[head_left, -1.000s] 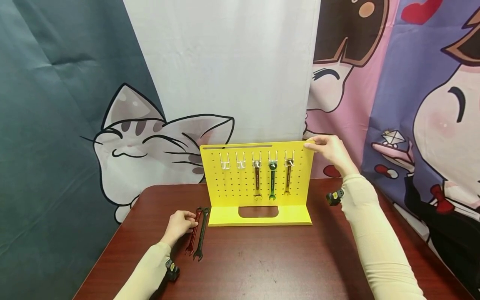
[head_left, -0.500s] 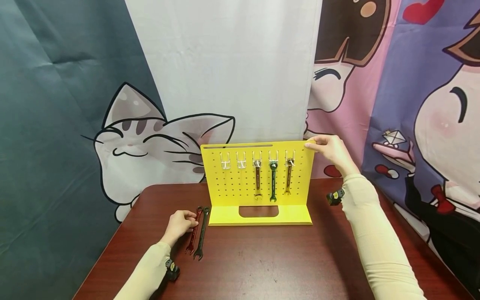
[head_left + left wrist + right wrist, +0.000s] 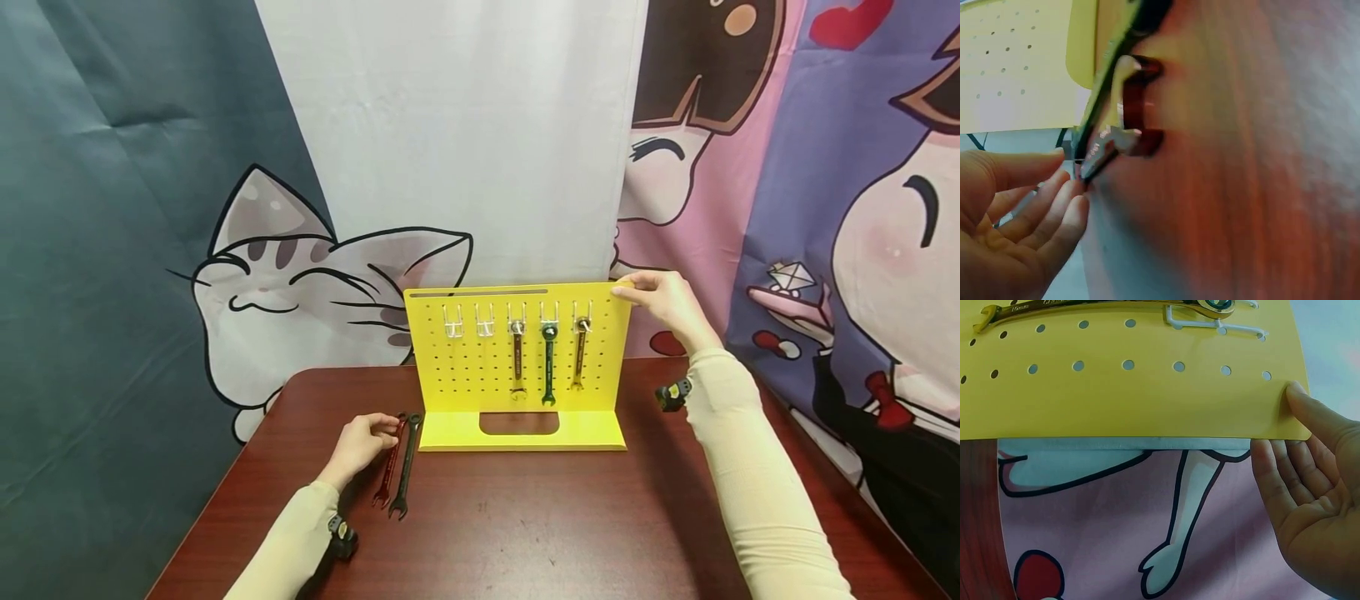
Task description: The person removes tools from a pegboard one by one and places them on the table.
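My left hand (image 3: 362, 444) pinches a red combination wrench (image 3: 386, 481) near its ring end, thumb opposite the fingers; its open end points toward me. A dark wrench (image 3: 406, 471) lies just right of it on the table. In the left wrist view the red wrench's open end (image 3: 1124, 139) looms past the fingertips. My right hand (image 3: 670, 307) grips the upper right corner of a yellow pegboard (image 3: 450, 435), thumb in front and fingers behind. Three wrenches hang on it: a brownish-gold one (image 3: 517, 358), a green one (image 3: 549, 362) and a gold one (image 3: 581, 354).
Two bare wire hooks, a far left hook (image 3: 453, 323) and a second hook (image 3: 485, 323), stick out on the board's left side. The board stands on a reddish-brown table (image 3: 495, 525). A printed cartoon curtain (image 3: 450, 125) hangs behind.
My left fingers have shifted slightly up at the red wrench's ring end and cover more of it. The hanging green wrench has swung slightly. My right hand keeps its grip on the board.
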A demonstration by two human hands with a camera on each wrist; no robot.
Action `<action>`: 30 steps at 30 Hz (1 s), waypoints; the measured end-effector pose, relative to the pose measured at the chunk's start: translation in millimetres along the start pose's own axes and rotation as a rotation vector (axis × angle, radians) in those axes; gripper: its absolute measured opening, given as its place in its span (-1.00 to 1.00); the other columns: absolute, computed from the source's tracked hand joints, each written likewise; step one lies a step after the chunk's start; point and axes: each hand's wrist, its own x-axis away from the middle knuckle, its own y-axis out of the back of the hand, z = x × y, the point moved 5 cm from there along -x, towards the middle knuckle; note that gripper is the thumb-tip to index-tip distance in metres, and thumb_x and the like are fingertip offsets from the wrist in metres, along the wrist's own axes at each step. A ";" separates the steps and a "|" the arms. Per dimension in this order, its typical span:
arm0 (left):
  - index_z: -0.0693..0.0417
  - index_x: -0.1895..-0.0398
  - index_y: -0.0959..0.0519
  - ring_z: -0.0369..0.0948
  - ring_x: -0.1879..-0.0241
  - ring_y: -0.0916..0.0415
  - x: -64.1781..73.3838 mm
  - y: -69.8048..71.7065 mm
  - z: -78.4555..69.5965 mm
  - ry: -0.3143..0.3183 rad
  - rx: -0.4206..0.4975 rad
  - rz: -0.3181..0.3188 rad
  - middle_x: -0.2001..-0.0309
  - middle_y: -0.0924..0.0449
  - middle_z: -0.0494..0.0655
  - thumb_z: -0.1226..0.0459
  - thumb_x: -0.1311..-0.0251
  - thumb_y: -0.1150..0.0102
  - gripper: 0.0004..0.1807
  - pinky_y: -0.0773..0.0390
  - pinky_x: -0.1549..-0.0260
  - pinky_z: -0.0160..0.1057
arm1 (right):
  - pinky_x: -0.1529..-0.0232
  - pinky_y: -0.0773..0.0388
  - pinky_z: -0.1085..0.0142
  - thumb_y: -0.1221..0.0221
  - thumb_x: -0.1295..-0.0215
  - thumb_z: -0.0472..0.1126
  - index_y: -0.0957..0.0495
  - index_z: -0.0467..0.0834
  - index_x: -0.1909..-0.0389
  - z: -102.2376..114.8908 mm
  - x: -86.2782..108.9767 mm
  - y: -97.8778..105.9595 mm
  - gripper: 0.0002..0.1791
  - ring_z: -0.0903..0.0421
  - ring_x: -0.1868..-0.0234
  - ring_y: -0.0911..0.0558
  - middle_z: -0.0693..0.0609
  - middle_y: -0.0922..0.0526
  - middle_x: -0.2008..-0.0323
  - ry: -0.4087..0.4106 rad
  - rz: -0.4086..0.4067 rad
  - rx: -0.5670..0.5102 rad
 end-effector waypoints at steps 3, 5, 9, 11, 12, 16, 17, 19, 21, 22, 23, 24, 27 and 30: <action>0.26 -0.02 -0.67 -0.06 0.17 -0.69 -3.3 0.6 -7.7 -0.045 0.021 0.006 0.13 -0.73 0.05 0.46 -0.17 -0.36 -0.68 -0.67 0.11 -0.02 | -0.19 -0.46 -0.07 -0.34 -0.25 0.23 -0.64 -0.15 -0.09 -1.4 0.2 0.5 -0.40 -0.10 -0.04 -0.61 -0.20 -0.67 -0.05 -0.010 0.006 -0.001; 0.26 -0.06 -0.66 -0.05 0.13 -0.68 -5.6 0.5 -14.1 -0.075 0.047 0.009 0.08 -0.72 0.09 0.45 -0.20 -0.35 -0.66 -0.66 0.09 0.00 | -0.21 -0.45 -0.08 -0.34 -0.25 0.23 -0.64 -0.15 -0.10 -2.0 0.5 0.9 -0.40 -0.10 -0.05 -0.61 -0.20 -0.67 -0.05 -0.016 0.007 -0.002; 0.25 -0.13 -0.63 -0.03 0.06 -0.66 -10.5 -2.6 -27.5 -0.110 0.116 0.023 0.01 -0.70 0.12 0.43 -0.24 -0.33 -0.63 -0.65 0.04 0.00 | -0.16 -0.47 -0.05 -0.34 -0.25 0.21 -0.65 -0.15 -0.08 -2.5 0.4 1.4 -0.42 -0.10 -0.03 -0.61 -0.19 -0.68 -0.02 -0.014 -0.003 0.002; 0.24 -0.15 -0.62 -0.03 0.03 -0.66 -12.6 -5.6 -33.9 -0.117 0.141 0.030 0.00 -0.70 0.10 0.41 -0.26 -0.32 -0.62 -0.65 0.04 -0.02 | -0.12 -0.48 -0.01 -0.34 -0.26 0.19 -0.65 -0.16 -0.07 -2.5 0.0 1.0 -0.44 -0.10 0.00 -0.61 -0.19 -0.68 0.00 -0.008 -0.009 0.005; 0.23 -0.16 -0.62 -0.03 0.03 -0.65 -13.5 -7.3 -36.7 -0.118 0.154 0.033 0.00 -0.69 0.10 0.41 -0.26 -0.32 -0.62 -0.65 0.03 -0.03 | -0.11 -0.48 0.00 -0.34 -0.27 0.19 -0.65 -0.16 -0.07 -2.5 -0.4 0.6 -0.45 -0.10 0.01 -0.61 -0.19 -0.69 0.01 -0.003 -0.011 0.006; 0.23 -0.19 -0.60 -0.02 0.00 -0.64 -18.2 -14.5 -48.6 -0.127 0.188 0.043 -0.03 -0.68 0.14 0.40 -0.27 -0.31 -0.60 -0.66 0.04 -0.05 | -0.11 -0.48 -0.01 -0.33 -0.28 0.19 -0.65 -0.16 -0.07 -3.0 -1.1 -1.1 -0.44 -0.14 0.00 -0.61 -0.19 -0.69 0.00 -0.004 -0.004 0.004; 0.23 -0.20 -0.60 -0.01 0.00 -0.64 -19.3 -16.1 -51.9 -0.131 0.195 0.045 -0.04 -0.67 0.15 0.41 -0.27 -0.31 -0.59 -0.66 0.04 -0.06 | -0.12 -0.47 -0.02 -0.33 -0.28 0.20 -0.64 -0.16 -0.08 -2.9 -1.2 -1.5 -0.44 -0.15 -0.01 -0.61 -0.19 -0.69 0.00 -0.006 -0.002 0.004; 0.22 -0.20 -0.60 -0.01 -0.01 -0.63 -22.5 -19.4 -58.6 -0.142 0.201 0.045 -0.04 -0.67 0.17 0.41 -0.28 -0.30 -0.59 -0.65 0.03 -0.06 | -0.15 -0.46 -0.06 -0.32 -0.27 0.21 -0.64 -0.15 -0.09 -3.0 -1.0 -1.9 -0.42 -0.16 -0.03 -0.61 -0.20 -0.68 -0.01 -0.015 0.002 0.006; 0.22 -0.20 -0.60 -0.01 -0.01 -0.63 -25.8 -22.7 -66.3 -0.157 0.207 0.044 -0.04 -0.67 0.16 0.41 -0.28 -0.30 -0.60 -0.65 0.02 -0.06 | -0.18 -0.45 -0.08 -0.32 -0.27 0.22 -0.64 -0.15 -0.09 -2.9 -0.4 -1.8 -0.41 -0.15 -0.03 -0.62 -0.20 -0.68 -0.01 -0.022 0.003 0.009; 0.21 -0.19 -0.61 -0.02 0.00 -0.63 -27.4 -24.3 -70.3 -0.159 0.211 0.044 -0.03 -0.68 0.14 0.41 -0.28 -0.30 -0.60 -0.64 0.02 -0.05 | -0.18 -0.44 -0.09 -0.32 -0.26 0.22 -0.64 -0.15 -0.09 -2.6 -0.1 -1.6 -0.41 -0.14 -0.03 -0.62 -0.21 -0.68 -0.02 -0.024 0.003 0.011; 0.20 -0.18 -0.61 -0.02 0.00 -0.63 -29.1 -26.0 -74.1 -0.163 0.213 0.043 -0.03 -0.68 0.12 0.40 -0.27 -0.31 -0.60 -0.64 0.03 -0.04 | -0.19 -0.44 -0.10 -0.32 -0.27 0.22 -0.64 -0.15 -0.09 -2.2 0.4 -1.4 -0.41 -0.14 -0.03 -0.62 -0.21 -0.68 -0.02 -0.025 0.004 0.013; 0.18 -0.18 -0.62 -0.03 0.01 -0.63 -31.0 -27.7 -77.5 -0.166 0.215 0.043 -0.02 -0.69 0.10 0.39 -0.27 -0.32 -0.61 -0.64 0.03 -0.04 | -0.19 -0.44 -0.10 -0.32 -0.27 0.22 -0.64 -0.15 -0.09 -1.8 0.7 -1.1 -0.41 -0.13 -0.03 -0.62 -0.21 -0.68 -0.02 -0.026 0.004 0.013; 0.16 -0.18 -0.63 -0.06 0.01 -0.63 -35.6 -32.7 -88.1 -0.172 0.231 0.048 -0.01 -0.70 0.07 0.37 -0.26 -0.33 -0.60 -0.63 0.04 -0.02 | -0.20 -0.43 -0.11 -0.32 -0.27 0.22 -0.64 -0.16 -0.10 -0.7 1.6 -0.5 -0.41 -0.15 -0.04 -0.61 -0.21 -0.67 -0.03 -0.028 0.002 0.011; 0.16 -0.17 -0.63 -0.06 0.00 -0.63 -40.5 -38.3 -96.5 -0.179 0.255 0.057 -0.02 -0.69 0.08 0.36 -0.26 -0.34 -0.60 -0.62 0.01 -0.01 | -0.21 -0.42 -0.11 -0.32 -0.28 0.21 -0.64 -0.16 -0.10 -0.4 1.7 -0.8 -0.42 -0.17 -0.05 -0.60 -0.21 -0.67 -0.03 -0.032 0.003 0.010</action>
